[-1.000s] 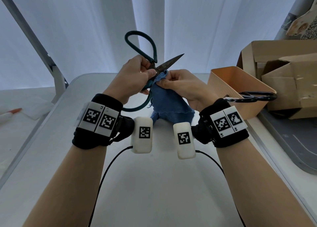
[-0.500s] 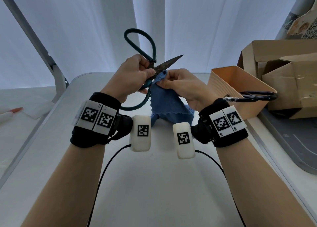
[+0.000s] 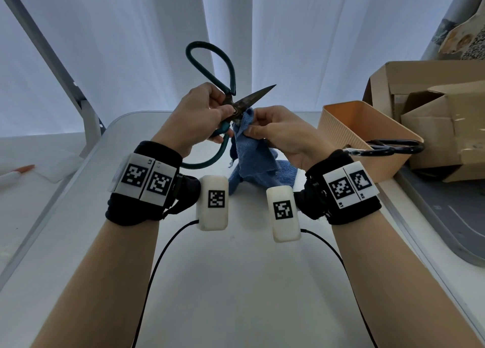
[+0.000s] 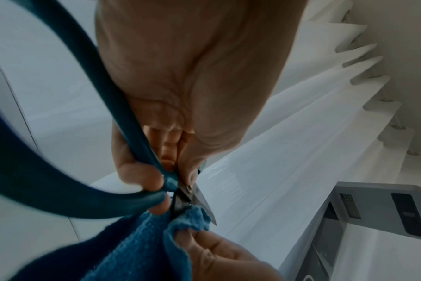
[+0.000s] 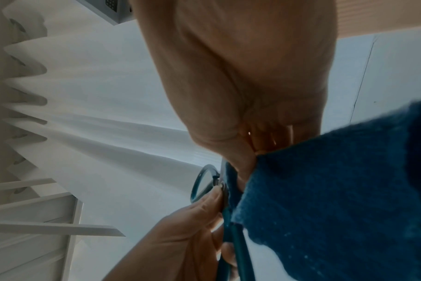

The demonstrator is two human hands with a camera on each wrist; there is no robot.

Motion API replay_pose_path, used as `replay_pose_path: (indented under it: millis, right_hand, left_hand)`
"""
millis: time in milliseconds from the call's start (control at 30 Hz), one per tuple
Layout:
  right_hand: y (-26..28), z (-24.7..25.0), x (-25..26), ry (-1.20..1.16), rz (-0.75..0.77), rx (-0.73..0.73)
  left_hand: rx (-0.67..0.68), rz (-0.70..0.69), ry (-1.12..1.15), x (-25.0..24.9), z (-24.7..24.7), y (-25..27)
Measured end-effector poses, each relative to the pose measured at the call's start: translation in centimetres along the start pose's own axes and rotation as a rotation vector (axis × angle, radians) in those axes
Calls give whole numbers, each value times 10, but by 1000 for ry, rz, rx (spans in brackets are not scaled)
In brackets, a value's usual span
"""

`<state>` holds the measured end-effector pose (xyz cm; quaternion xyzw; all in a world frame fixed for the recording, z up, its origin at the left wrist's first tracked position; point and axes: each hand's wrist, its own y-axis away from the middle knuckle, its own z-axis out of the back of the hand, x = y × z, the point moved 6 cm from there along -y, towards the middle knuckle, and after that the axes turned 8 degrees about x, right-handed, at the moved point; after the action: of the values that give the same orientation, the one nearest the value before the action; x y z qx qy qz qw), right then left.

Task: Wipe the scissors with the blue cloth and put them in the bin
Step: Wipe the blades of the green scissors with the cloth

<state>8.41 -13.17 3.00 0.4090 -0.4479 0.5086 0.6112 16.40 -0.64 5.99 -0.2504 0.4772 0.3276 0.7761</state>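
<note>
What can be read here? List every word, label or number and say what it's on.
"R1" and "R2", as far as I can tell: tiny print on the white marker plates of the right wrist band.
left wrist band: similar tiny marks, too small to read.
wrist cameras: black square code patterns only, no words.

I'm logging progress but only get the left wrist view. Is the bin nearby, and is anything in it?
Observer: Yes. The head view shows an orange bin on the table, to the right of the right hand. Black scissors stick out over its rim.
Operator: Does the cloth hang free?
Observer: No. The right hand pinches the top of the cloth, and its lower end rests on the table.
Operator: Is the other handle loop held?
Observer: No. The left hand grips the teal scissors near the pivot, and the upper loop stands free above it.
</note>
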Motion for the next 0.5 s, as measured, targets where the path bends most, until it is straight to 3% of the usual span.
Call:
replay_pose_path:
  millis: [500]
  right_hand:
    - [3,0,1,40,-13,7]
  left_hand:
    - [-27,0,3,0,5,0]
